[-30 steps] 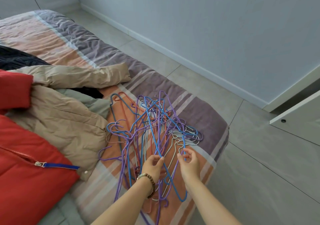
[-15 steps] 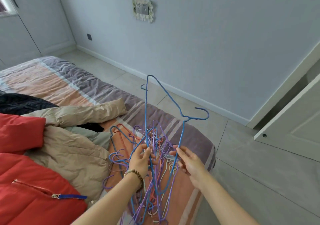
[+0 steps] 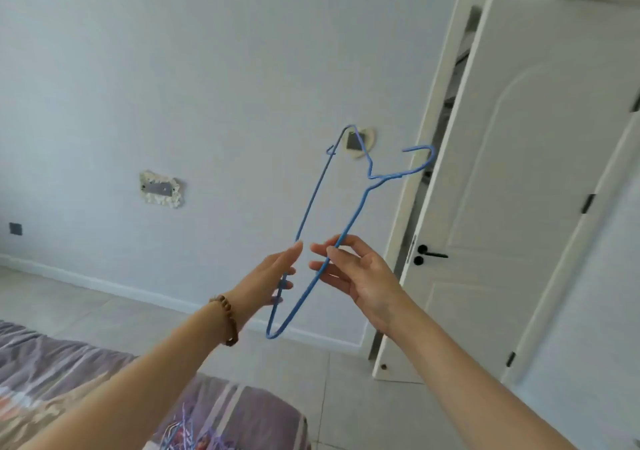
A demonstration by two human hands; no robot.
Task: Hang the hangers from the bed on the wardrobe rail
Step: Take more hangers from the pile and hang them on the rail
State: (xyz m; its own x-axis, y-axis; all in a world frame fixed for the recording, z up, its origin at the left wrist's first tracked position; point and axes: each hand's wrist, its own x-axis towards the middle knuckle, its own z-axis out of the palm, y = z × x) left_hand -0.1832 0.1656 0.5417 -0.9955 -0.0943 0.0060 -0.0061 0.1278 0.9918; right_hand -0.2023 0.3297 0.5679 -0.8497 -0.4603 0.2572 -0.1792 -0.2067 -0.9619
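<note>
Head view. One blue hanger (image 3: 310, 204) is held clear in the air, beyond the corner of the bed (image 3: 69, 366) that points towards the white door (image 3: 519, 207). A few purple and blue hangers (image 3: 180, 430) lie near that corner, at the bottom of the view. The right hand (image 3: 360, 273) pinches one sloping shoulder wire between thumb and forefinger, its other fingers spread loosely. The left hand (image 3: 270, 276), with a bead bracelet (image 3: 227, 321) at its wrist, lies with nearly straight fingers along the hanger's bottom bar; whether it grips or merely steadies cannot be told. The hanger's long axis runs steeply, from a rounded end below and between the two hands to the other end high above them. Its hook (image 3: 431, 159) projects to the right, above and beyond the right fingers, so the right hand is the nearer to it. No wardrobe rail is in view. Hanging will probably call for turning the hook uppermost.
</note>
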